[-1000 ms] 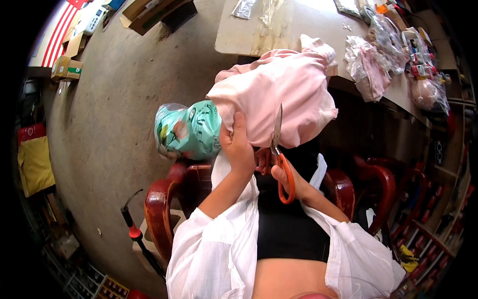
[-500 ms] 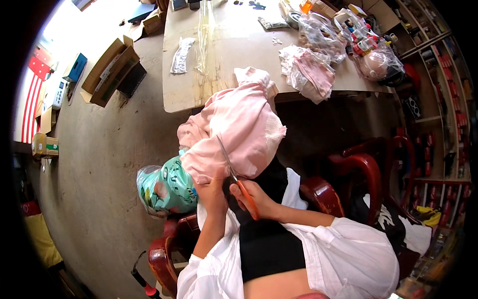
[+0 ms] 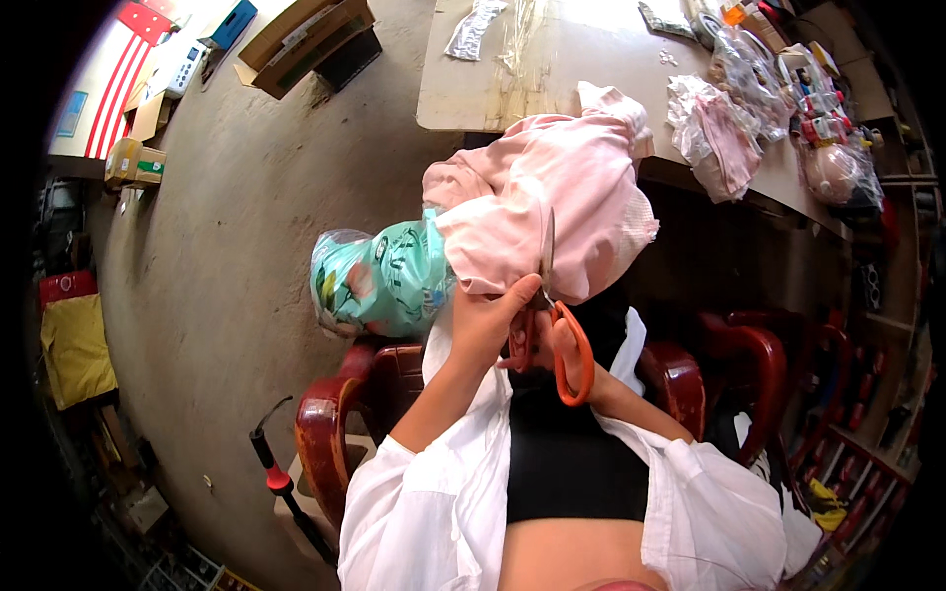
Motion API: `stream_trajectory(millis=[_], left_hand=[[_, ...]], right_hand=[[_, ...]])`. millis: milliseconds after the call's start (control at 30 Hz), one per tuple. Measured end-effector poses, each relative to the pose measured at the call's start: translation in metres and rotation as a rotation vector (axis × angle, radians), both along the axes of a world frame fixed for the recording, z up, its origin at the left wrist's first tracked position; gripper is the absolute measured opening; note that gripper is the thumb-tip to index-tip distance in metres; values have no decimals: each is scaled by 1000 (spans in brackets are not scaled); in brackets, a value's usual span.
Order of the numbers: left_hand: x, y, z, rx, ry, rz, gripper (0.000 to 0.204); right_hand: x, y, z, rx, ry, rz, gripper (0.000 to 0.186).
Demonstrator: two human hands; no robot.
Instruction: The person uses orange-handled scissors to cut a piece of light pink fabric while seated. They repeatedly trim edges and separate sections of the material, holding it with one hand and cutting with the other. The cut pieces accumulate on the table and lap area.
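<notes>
A bundle of pale pink fabric [image 3: 547,182] is heaped over my lap and reaches up to the table edge. My left hand [image 3: 485,320] pinches the near edge of this fabric. Orange-handled scissors [image 3: 583,366] are in my right hand [image 3: 562,342], fingers through the loops, their handles spread apart. The blades point away from me and lie against the fabric beside my left thumb; whether cloth sits between them I cannot tell. Left of the fabric, touching it, is a green printed plastic bag [image 3: 389,281] with contents partly showing.
Ahead stands a table [image 3: 448,98] bearing a clear bag with pink cloth [image 3: 717,143] and several bagged items at the right. Dark red wooden chairs [image 3: 729,360] stand at my right. An open cardboard box [image 3: 305,44] is on the floor at far left.
The scissors have turned so both orange loops now show, spread apart. My left thumb has come up beside the blades. The whole scene has shifted right and upward as my head moved.
</notes>
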State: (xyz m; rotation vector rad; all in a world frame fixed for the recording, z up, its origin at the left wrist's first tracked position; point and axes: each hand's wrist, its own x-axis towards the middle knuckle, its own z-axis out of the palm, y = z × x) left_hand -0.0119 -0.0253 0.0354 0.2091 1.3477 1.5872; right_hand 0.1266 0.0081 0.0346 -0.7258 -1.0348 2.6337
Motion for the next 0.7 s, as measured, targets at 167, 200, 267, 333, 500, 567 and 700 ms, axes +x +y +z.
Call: stream_trajectory(millis=[167,200,267,333,500,567,700], left_hand=[[4,-2,2,56,-132,7,36],[5,-1,2,64,-124,16,37],[7,-1,0,80,-108,34,37],[6,-2,-5,90,-103,38,38],[5,-6,-9,107,-176,15,40],[5,-5,-9,130,-223,6,38],[0,28,6,94,-437,138,21]], right_hand=[[-2,-4,5,26,-42,-43,55],[-3,-4,8,18,-65,-74,53],[-7,-6,16,3,-112,-137,50],[-5,-6,14,-25,-136,-126,49],[-6,-7,18,12,-208,-127,48],[-7,-7,20,14,-222,-129,47],[0,-3,10,268,-371,-60,46]])
